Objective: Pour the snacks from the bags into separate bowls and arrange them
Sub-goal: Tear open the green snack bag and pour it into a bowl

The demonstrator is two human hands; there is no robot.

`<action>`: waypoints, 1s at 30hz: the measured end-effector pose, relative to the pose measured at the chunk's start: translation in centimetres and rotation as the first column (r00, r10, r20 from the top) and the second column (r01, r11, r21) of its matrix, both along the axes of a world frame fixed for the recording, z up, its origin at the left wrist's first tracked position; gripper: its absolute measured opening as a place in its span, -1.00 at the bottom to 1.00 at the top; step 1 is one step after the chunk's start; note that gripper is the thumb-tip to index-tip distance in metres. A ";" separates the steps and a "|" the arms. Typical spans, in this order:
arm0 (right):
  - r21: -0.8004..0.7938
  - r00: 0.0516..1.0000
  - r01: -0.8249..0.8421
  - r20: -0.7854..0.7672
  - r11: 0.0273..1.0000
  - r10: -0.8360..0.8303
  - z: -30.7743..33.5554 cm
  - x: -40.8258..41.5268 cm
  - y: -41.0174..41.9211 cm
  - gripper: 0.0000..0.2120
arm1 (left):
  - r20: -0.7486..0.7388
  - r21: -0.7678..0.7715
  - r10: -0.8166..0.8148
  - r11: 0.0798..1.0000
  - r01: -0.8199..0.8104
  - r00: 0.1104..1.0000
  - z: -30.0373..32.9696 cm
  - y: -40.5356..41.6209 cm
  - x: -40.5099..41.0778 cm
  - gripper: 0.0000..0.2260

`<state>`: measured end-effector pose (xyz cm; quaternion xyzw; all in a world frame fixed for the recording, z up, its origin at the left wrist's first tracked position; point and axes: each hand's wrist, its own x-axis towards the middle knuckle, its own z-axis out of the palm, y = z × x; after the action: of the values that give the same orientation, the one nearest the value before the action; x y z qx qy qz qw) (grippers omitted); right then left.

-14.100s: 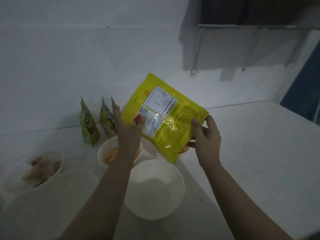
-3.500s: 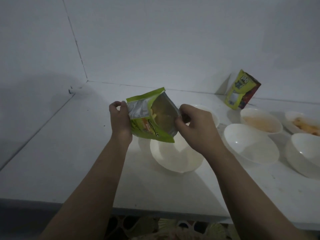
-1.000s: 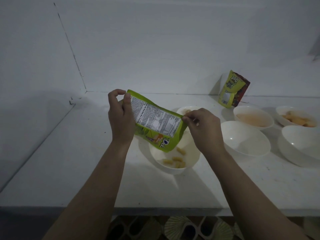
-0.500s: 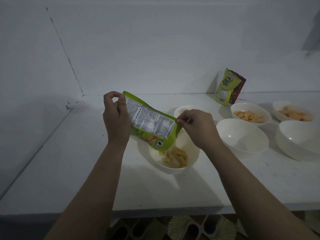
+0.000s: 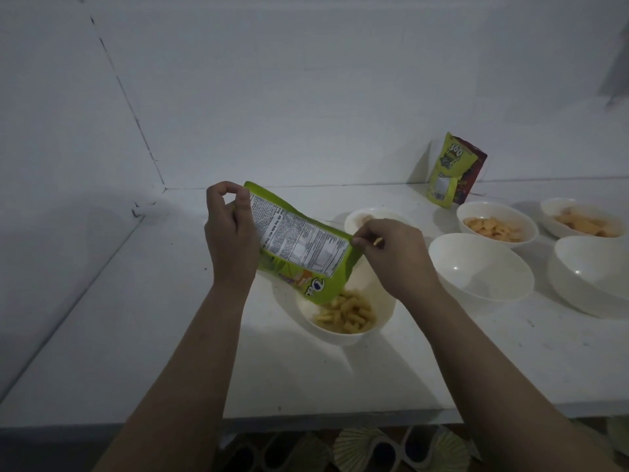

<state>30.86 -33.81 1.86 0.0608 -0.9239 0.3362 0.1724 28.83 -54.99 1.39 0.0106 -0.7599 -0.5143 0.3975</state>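
Single view: head-worn wide-angle cam, looks fwd and down from above the bench (image 5: 510, 362). Both forearms enter from bottom edge; left hand (image 5: 231, 240) and right hand (image 5: 394, 257) sit near frame centre, close range. Bench front edge runs along lower frame; wall corner (image 5: 160, 185) at upper left. No 2nd view, no overlap.

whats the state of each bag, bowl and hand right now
green bag: upended, pouring
near bowl: partly filled with yellow snacks
left hand: pinching the bag's corner
right hand: pinching the bag's other corner
middle bowl: empty
far bag: upright against the wall
round-snack bowl: filled
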 end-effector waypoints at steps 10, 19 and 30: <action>0.041 1.000 -0.019 0.018 0.999 0.018 0.0 -0.6 0.7 -0.93 | -0.002 -0.003 -0.044 0.999 0.044 0.999 0.2 0.0 -0.4 -0.88; 0.082 0.987 -0.089 0.139 0.993 0.077 -0.1 -0.1 0.5 -0.92 | -0.002 -0.064 -0.076 0.995 0.076 0.997 0.2 0.3 -0.2 -0.90; -0.156 0.984 -0.151 -0.115 0.976 0.134 1.7 -0.3 -4.0 -0.77 | -0.052 -0.178 -0.073 0.982 0.062 0.996 1.0 3.8 0.8 -0.80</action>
<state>30.56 -37.84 3.59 0.1299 -0.8761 0.4192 0.1997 29.62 -51.17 2.39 -0.0656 -0.7904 -0.4582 0.4013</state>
